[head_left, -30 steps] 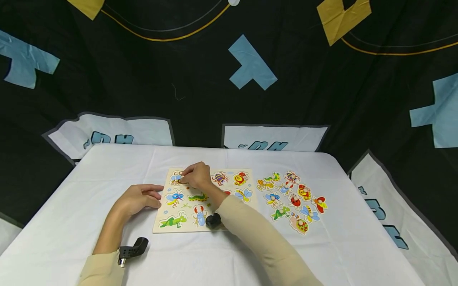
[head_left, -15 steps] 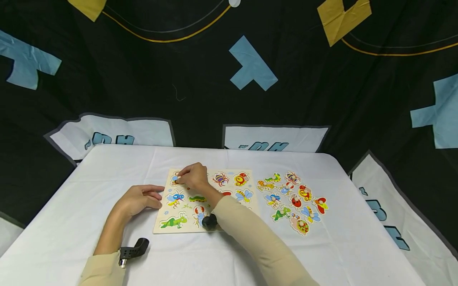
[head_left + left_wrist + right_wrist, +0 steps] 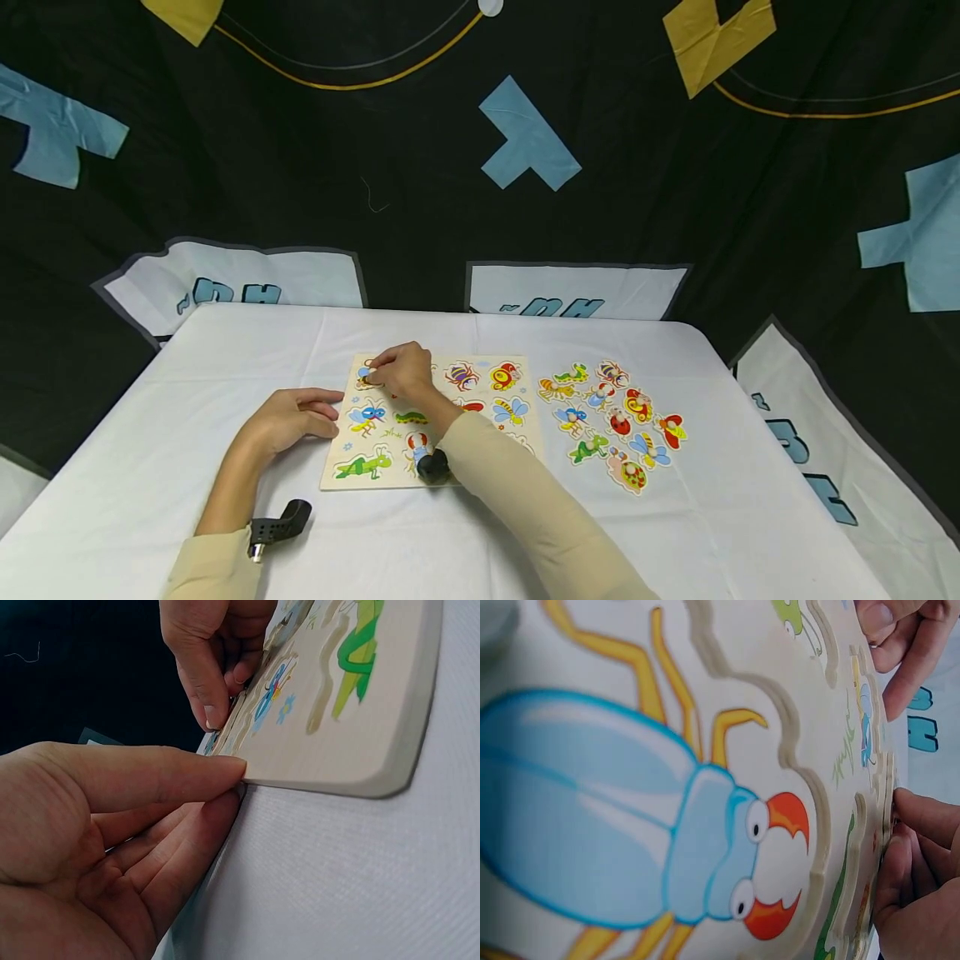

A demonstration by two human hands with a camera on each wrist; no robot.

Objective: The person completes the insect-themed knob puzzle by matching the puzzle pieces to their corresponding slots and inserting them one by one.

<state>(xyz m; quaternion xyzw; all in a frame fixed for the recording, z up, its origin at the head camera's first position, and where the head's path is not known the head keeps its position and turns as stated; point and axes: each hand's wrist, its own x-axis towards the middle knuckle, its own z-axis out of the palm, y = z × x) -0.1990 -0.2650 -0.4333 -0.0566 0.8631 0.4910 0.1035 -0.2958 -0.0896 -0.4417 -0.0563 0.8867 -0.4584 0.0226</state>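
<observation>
Left hand (image 3: 288, 419) pinches the left edge of a pale puzzle board (image 3: 396, 481); right hand (image 3: 403, 369) pinches an insect piece (image 3: 363, 375) at the board's far left corner.
The piece is mostly covered by fingers, leaving a bit of blue wing and a brownish body; whether it sits in its recess is hard to tell. The right sleeve (image 3: 517, 492) hides the board's near right part, and a black wrist camera (image 3: 432, 468) overlaps the beetle picture (image 3: 615, 810), large and blue with red pincers in the right wrist view. The board lies left of the tabletop's (image 3: 750, 517) middle, its printed insects set in cut recesses; bright knobbed pieces (image 3: 618, 422) cluster off its right edge.
</observation>
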